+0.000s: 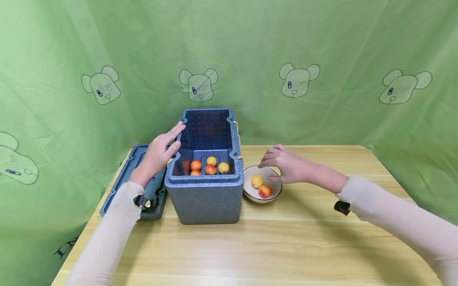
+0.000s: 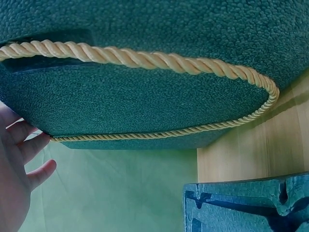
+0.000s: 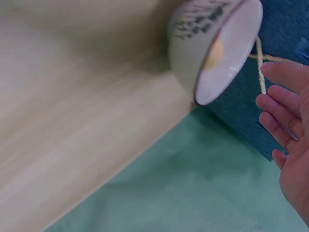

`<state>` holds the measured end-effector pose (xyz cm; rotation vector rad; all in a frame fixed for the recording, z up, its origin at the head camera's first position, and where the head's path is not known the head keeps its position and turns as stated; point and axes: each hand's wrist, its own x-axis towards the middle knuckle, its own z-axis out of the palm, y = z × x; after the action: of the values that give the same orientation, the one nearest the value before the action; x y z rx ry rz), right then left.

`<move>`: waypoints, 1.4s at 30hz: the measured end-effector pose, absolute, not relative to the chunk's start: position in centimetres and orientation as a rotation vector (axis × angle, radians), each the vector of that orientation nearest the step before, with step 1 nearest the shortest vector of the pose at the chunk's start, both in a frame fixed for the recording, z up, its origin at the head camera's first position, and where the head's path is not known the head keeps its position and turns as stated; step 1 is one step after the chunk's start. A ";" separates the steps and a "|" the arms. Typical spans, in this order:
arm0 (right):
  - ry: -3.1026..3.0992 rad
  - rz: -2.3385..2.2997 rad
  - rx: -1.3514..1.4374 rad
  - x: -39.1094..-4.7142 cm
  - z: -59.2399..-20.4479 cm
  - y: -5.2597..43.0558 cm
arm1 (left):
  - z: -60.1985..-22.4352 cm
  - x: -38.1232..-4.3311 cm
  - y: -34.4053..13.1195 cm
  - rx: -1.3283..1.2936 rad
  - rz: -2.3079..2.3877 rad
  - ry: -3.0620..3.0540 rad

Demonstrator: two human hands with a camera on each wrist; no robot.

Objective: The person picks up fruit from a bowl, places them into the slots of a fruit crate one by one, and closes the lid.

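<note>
Pale sleeves (image 1: pixel 393 216); right hand (image 1: pixel 288 166) near bowl (image 1: pixel 249 176)

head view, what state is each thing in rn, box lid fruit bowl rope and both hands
box, upright, open on top
lid, off, lying beside the box
fruits in the box, five visible, loose on its floor
bowl, upright, holding two fruits
rope, looped along the box's outer side
left hand, touching the box's rim
right hand, over the bowl, nothing held
</note>
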<state>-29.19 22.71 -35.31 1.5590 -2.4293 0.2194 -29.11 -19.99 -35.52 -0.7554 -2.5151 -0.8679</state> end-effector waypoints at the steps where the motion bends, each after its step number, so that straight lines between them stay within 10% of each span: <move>1: -2.438 0.214 1.560 -29.1 -35.6 22.8 | -35.5 -29.1 -20.0 -0.754 -0.871 -2.515; 42: -2.488 0.007 1.672 -28.7 -39.9 20.9 | -35.7 -29.1 -20.0 -0.741 -0.898 -2.508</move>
<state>-28.73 20.87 -39.94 1.6721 -2.4882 0.0071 -29.13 -19.98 -35.67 -0.7409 -2.5081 -0.8976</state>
